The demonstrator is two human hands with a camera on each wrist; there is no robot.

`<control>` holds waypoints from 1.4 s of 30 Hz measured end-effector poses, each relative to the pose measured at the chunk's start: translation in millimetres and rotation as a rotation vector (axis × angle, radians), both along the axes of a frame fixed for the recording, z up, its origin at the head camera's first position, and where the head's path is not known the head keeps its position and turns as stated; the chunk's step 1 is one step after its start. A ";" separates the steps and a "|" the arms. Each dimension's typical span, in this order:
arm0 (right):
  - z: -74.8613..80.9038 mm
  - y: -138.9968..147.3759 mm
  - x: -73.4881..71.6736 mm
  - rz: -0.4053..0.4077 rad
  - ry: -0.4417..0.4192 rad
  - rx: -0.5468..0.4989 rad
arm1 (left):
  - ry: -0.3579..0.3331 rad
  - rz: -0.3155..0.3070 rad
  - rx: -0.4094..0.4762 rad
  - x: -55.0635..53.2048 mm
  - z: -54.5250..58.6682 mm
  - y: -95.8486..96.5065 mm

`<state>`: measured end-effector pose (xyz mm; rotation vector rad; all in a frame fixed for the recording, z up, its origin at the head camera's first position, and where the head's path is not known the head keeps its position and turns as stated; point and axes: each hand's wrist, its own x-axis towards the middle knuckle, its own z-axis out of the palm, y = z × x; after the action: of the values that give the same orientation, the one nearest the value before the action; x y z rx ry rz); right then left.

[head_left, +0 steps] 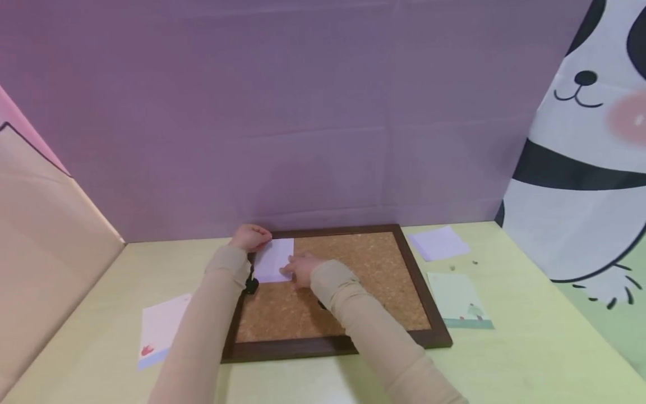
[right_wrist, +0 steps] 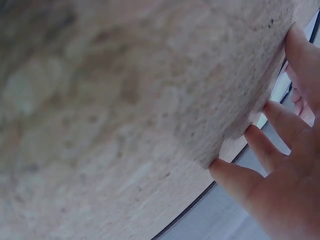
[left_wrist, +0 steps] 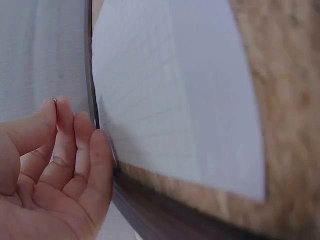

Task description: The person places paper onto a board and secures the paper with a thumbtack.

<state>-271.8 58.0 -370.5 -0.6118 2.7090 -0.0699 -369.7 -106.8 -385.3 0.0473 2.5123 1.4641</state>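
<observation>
A brown-framed cork board [head_left: 363,280] lies on the table. On its upper left part rests a sheet of pale lined paper [head_left: 271,259], its corner beside the dark frame. My left hand [head_left: 250,237] is at the board's far left corner. Between its thumb and index finger it pinches a small metal thumbtack [left_wrist: 55,101], mostly hidden by the fingertips. My right hand [head_left: 304,268] has its fingers spread, touching the paper's right edge and the cork, as the right wrist view [right_wrist: 285,165] fingers also show.
To the board's right lie a lilac sheet [head_left: 440,243] and a green-edged sheet [head_left: 459,300], with small thumbtack-like bits [head_left: 475,262] near them. Another printed sheet [head_left: 160,328] lies at the left, partly behind the left sleeve. A purple curtain [head_left: 313,123] hangs behind the table.
</observation>
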 end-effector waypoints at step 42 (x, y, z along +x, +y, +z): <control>1.1 5.4 7.4 0.024 0.015 -0.032 | 0.089 -0.170 -0.543 -47.2 -23.0 20.2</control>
<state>-264.4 63.4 -369.3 -0.6563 2.7192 -0.1039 -416.9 -86.7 -408.3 0.2281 2.8058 0.6996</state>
